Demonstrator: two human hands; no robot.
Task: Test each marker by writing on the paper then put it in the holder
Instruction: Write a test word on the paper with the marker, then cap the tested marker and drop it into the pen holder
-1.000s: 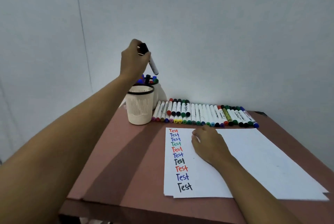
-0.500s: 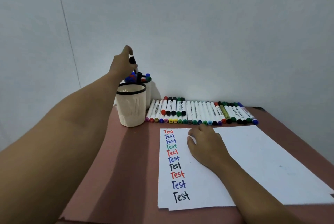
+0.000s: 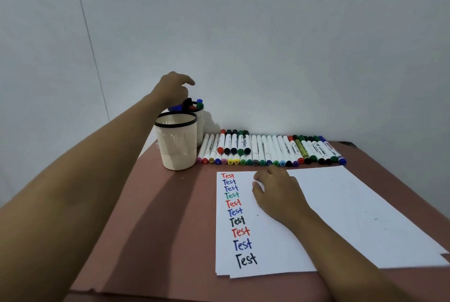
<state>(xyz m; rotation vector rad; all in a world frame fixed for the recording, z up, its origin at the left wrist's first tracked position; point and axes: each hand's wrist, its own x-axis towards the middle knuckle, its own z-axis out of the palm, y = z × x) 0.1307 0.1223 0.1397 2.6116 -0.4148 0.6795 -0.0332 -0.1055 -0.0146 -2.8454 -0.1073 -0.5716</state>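
A bare, makeshift desk corner — likely a plain room at home or in an office, though little settles which. A reddish-brown table (image 3: pixel 151 204) stands against blank grey-white walls (image 3: pixel 292 46), set only with stationery — a row of markers (image 3: pixel 267 150), white paper (image 3: pixel 341 216) and two ribbed pen cups (image 3: pixel 175 146).

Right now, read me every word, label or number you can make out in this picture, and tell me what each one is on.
"Test", handwritten ten times down the left edge of the paper, from the top: red, blue, blue, green, red, blue, black, red, blue, black.
"33", probably, on a yellow cap end in the marker row; blurred.
Printing on the marker barrels: too small to read.
The front holder and rear holder: no text visible.
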